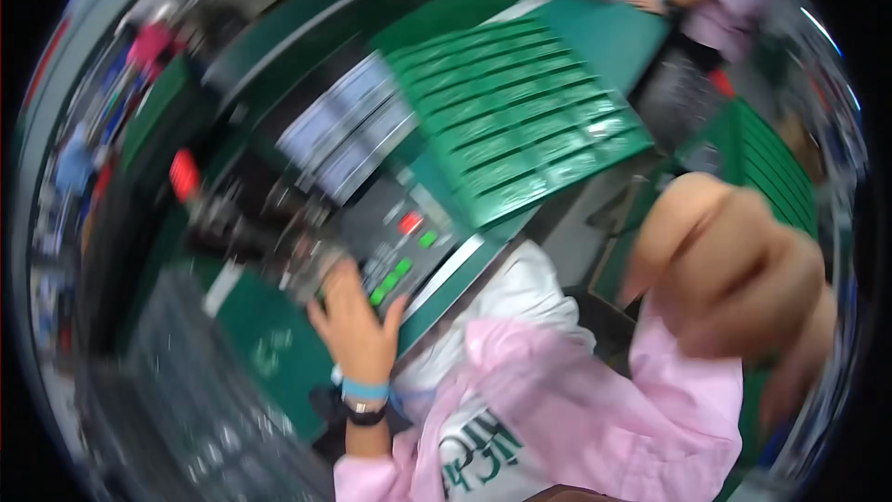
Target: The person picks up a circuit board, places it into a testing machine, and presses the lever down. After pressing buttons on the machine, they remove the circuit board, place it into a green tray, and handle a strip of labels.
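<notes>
My left hand (pixel 358 325), with a blue band and a dark wristband at its wrist, reaches to the bench machine. Its thumb stands apart, and its fingers stretch toward a metal fixture (pixel 302 256); blur hides whether the fingertips touch it. Beside that hand lies a dark control panel (pixel 386 232) with green buttons (pixel 390 284) and a red button (pixel 410 222). Raised at the right, close to the camera, my right hand (pixel 734 270) is blurred, its fingers curled in. Whatever it may hold is hidden.
A ribbed green tray (pixel 520 121) lies beyond the panel, next to grey-white slotted trays (pixel 353 125). Dark grey trays (pixel 195 381) stand at lower left. Another green tray (pixel 767 163) is at the right. A person in pink (pixel 729 0) works at the far right.
</notes>
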Demonstrator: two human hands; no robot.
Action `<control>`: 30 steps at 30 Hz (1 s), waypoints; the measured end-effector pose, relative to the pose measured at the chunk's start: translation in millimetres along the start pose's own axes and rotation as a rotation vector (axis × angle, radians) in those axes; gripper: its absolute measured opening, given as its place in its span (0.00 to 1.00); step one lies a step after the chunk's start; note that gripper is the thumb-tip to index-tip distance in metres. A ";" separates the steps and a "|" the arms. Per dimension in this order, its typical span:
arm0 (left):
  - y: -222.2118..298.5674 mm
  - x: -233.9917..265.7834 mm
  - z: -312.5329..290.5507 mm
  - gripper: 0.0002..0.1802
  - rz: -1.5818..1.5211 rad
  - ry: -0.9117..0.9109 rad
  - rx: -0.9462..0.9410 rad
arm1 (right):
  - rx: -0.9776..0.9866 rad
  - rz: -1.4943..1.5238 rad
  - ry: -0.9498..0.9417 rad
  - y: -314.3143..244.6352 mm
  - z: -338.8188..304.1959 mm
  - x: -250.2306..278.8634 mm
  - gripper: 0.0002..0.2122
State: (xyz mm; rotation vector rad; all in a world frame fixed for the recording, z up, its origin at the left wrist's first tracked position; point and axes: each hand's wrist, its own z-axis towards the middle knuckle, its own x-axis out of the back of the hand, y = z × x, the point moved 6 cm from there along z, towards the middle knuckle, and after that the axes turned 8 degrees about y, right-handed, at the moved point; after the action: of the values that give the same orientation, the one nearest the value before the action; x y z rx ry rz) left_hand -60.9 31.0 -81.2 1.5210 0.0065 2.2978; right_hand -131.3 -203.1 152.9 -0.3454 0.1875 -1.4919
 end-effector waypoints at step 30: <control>-84.2 25.7 -117.4 0.10 -0.242 0.273 0.471 | -0.320 -0.466 -0.710 141.3 -259.4 -102.1 0.20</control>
State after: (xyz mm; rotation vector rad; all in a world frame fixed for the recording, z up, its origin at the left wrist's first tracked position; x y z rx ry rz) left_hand -147.6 141.1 -124.8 1.2953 0.8096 2.3835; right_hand -92.4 -124.2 -147.0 -1.2140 -0.2439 -1.6967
